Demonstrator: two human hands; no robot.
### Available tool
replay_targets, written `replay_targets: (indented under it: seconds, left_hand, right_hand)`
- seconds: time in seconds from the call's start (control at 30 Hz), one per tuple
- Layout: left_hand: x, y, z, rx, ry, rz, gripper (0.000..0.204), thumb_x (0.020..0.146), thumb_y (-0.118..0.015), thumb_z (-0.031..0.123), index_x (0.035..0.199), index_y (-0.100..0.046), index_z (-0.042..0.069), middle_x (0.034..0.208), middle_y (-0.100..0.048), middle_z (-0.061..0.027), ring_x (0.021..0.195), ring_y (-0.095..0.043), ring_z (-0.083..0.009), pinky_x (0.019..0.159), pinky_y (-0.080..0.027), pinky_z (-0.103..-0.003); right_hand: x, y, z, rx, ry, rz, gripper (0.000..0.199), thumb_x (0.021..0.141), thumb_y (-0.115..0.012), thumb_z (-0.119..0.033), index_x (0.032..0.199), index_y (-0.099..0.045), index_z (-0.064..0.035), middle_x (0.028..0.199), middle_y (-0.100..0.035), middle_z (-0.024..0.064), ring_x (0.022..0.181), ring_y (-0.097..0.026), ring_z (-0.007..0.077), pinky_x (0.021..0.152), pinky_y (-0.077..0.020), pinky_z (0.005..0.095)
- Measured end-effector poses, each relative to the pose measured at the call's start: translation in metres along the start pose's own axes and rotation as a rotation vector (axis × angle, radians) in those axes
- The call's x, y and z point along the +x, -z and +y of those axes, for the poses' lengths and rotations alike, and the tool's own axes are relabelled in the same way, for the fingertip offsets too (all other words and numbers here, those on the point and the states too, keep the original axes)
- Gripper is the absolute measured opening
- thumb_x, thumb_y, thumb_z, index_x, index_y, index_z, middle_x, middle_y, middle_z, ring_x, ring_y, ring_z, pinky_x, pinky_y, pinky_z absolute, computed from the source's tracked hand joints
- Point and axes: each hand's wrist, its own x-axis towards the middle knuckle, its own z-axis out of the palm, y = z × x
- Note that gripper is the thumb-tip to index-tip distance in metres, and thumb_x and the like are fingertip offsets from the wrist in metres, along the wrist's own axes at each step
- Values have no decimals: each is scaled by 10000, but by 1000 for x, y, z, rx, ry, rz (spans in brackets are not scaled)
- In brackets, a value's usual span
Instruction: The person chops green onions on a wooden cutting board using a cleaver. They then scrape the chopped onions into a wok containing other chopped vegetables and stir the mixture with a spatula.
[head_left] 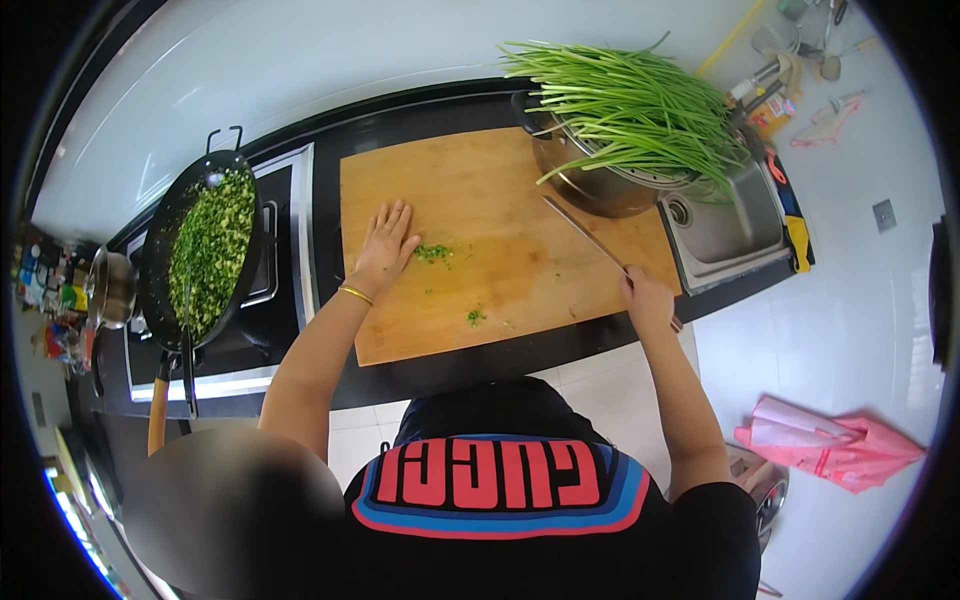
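My left hand (385, 245) lies flat on the left part of a large wooden cutting board (440, 170), fingers stretched out. Beside its fingertips is a small pile of chopped greens (433, 253), and a second little heap of green bits (475, 317) sits closer to the front edge. At the board's right side, my right hand (650, 298) is wrapped round the handle of a kitchen knife (585, 230). The blade points away and to the left, seen nearly edge-on. Whether it touches the wood I cannot tell.
A black wok (160, 265) of chopped greens (212, 250) stands on the stove at left, a lidded pot (110, 290) beyond it. Long green chive-like stalks (630, 115) lie over a metal pot (600, 190) at back right. Beside that is a steel sink (735, 225).
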Motion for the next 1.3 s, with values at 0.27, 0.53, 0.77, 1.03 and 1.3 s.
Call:
replay_targets:
  seconds: [0.27,0.53,0.77,1.03,1.3]
  left_hand:
    - [-14,-14,36,-196,-164,-87,564,917,-416,307,1346,-279,-31,1403,-293,-188,1313,-244,-326,1082,-183,-417]
    - [-37,32,27,-398,-301,-32,583,879,-499,267,1353,-290,0,1409,-289,-176,1320,-237,-321,1090,-158,-424]
    - [-37,52,12,-207,-331,-118,700,842,-532,366,1379,-244,22,1439,-229,-167,1341,-180,-320,1095,-120,-431]
    - [-36,25,-12,66,-102,-95,861,801,-503,531,1389,-181,-8,1450,-164,-203,1348,-124,-355,1093,-112,-434]
    - [-27,0,22,-21,-60,-86,829,835,-496,471,1373,-155,-60,1440,-181,-213,1346,-145,-339,1092,-136,-421]
  right_hand:
    - [-5,-47,-43,-32,87,-16,136,792,-583,-235,780,-549,-104,697,-585,84,610,-590,294,554,-488,393]
    - [-40,36,-71,430,-224,-35,212,820,-584,-206,748,-572,-7,616,-563,151,517,-539,304,498,-421,367]
    - [-86,31,-24,1201,-775,-259,247,880,-535,-213,718,-519,-27,534,-493,29,403,-438,103,389,-370,244]
    - [-111,-5,-8,1411,-978,-249,234,877,-544,-243,770,-503,-39,546,-506,39,383,-453,112,358,-392,253]
    - [-93,-34,-106,1337,-851,-400,297,895,-519,-241,724,-513,2,520,-489,53,372,-437,113,349,-372,260]
